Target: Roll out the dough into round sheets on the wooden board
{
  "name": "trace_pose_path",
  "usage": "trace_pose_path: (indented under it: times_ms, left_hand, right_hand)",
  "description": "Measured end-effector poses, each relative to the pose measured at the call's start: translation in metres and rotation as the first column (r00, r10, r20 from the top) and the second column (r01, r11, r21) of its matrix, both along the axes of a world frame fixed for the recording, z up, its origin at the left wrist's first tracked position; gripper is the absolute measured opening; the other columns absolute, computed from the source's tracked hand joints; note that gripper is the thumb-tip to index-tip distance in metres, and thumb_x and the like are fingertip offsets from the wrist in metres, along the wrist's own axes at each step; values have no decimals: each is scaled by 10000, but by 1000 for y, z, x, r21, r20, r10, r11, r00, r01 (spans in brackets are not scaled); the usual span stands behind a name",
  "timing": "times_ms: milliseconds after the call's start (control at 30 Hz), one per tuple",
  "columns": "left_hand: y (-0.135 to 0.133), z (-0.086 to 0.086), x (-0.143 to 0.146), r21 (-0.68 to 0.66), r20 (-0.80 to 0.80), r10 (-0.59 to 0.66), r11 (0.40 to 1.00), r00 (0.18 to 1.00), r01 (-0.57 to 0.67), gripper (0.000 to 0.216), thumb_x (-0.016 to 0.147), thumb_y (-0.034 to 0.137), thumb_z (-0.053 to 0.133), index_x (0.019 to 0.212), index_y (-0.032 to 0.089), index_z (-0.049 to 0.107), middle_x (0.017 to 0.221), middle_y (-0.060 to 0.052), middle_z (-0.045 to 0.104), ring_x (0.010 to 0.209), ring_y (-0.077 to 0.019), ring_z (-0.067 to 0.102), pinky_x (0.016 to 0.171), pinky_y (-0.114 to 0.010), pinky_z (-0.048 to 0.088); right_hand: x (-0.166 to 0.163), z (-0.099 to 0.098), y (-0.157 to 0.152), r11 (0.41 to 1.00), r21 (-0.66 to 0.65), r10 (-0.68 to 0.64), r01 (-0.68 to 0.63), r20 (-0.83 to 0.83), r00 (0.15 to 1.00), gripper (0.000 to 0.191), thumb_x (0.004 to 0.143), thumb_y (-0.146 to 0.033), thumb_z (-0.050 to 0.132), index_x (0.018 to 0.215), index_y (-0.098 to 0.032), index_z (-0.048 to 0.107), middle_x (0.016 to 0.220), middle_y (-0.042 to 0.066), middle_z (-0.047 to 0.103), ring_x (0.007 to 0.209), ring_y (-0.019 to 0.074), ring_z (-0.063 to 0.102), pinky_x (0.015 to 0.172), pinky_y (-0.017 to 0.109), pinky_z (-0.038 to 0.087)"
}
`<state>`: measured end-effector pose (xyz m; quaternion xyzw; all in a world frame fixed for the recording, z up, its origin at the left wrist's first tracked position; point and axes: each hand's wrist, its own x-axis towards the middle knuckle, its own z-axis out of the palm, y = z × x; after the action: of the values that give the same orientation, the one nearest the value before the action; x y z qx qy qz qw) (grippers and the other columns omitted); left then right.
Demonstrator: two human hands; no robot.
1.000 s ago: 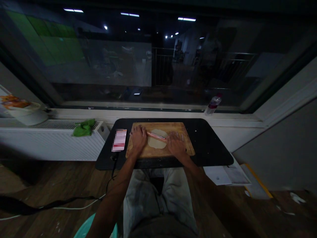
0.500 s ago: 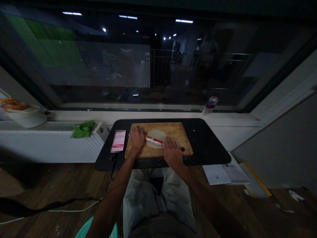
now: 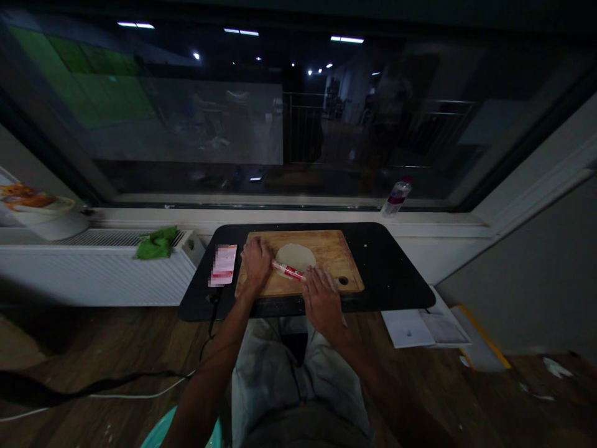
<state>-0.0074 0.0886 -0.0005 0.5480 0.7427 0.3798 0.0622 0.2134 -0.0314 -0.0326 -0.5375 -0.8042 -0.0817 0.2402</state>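
A round, flat sheet of pale dough (image 3: 298, 254) lies on a wooden cutting board (image 3: 334, 246). Across the dough's near edge rests a rolling pin (image 3: 288, 270) with a red and white wrapper, slanting down to the right. My left hand (image 3: 257, 258) is closed over its left end, near the board's left side. At the other end my right hand (image 3: 321, 292) has its fingers over the pin, near the board's front edge. Both ends of the pin are hidden under my hands.
The board sits on a black table (image 3: 396, 274), with a phone (image 3: 224, 264) at left. Behind are the window sill and a bottle (image 3: 397, 196). A green cloth (image 3: 157, 242) lies on the radiator (image 3: 102, 270). A teal basin (image 3: 161, 429) stands on the floor.
The rolling pin has come toward me, from the middle of the dough to its near edge. My right hand has shifted slightly left and nearer, uncovering the board's hole.
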Motion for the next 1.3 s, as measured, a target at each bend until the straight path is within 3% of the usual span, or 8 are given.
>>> trace_pose_path:
  times_ms: [167,333,567,767,900,1100,1300]
  left_hand:
    - [1,1,-1,15,18,8,1000,1000,-8,486,1162,344,346,1437,140,690,1441,-228,762,1374,-381,698,1193,-544,537]
    - [2,-2,-1,1,-2,21,1000,1000,-21,465,1152,343,367,1416,136,688,1407,-234,774,1336,-380,718,1160,-535,551]
    - [6,-12,0,8,-62,6,1000,998,-6,422,1119,265,400,1388,146,703,1377,-225,789,1328,-383,717,1155,-552,533]
    - [7,-12,-3,-17,-77,12,1000,997,-13,439,1086,217,417,1415,128,694,1338,-222,790,1316,-383,705,1144,-538,529]
    - [6,-7,-2,-51,-144,-2,999,990,-5,457,1040,170,453,1413,138,715,1395,-231,774,1355,-408,670,1151,-550,516]
    - [-1,-4,-4,-122,-268,-69,992,961,37,469,1085,225,431,1439,130,723,1467,-259,748,1409,-422,653,1177,-573,510]
    - [-20,-7,-16,-167,-352,-226,970,908,177,453,1068,263,547,1482,201,722,1585,-222,708,1591,-391,554,1249,-548,491]
  right_hand:
    - [-4,-2,-7,1000,20,4,-4,-34,999,561,1206,-267,415,1732,-118,543,1711,149,629,1677,292,472,1425,521,312]
    - [1,0,7,1000,4,-8,8,-34,999,558,1205,-276,399,1718,-139,573,1673,149,666,1646,299,517,1411,522,334]
    - [17,9,60,995,-76,-67,71,51,996,588,1198,-346,377,1677,-106,620,1629,196,690,1707,362,422,1405,622,290]
    - [22,20,109,966,-187,-161,177,93,982,595,1214,-379,345,1682,-128,613,1740,188,586,1733,369,367,1421,660,192]
    - [26,26,134,945,-276,-149,174,110,983,632,1221,-427,306,1750,-166,532,1792,172,525,1756,356,319,1424,675,142]
    - [31,36,155,895,-409,-128,177,144,981,678,1214,-474,289,1827,-204,394,1870,155,392,1782,340,259,1428,669,127]
    - [30,28,155,889,-433,-114,148,103,988,664,1203,-419,356,1809,-158,423,1838,179,447,1741,334,360,1411,586,242]
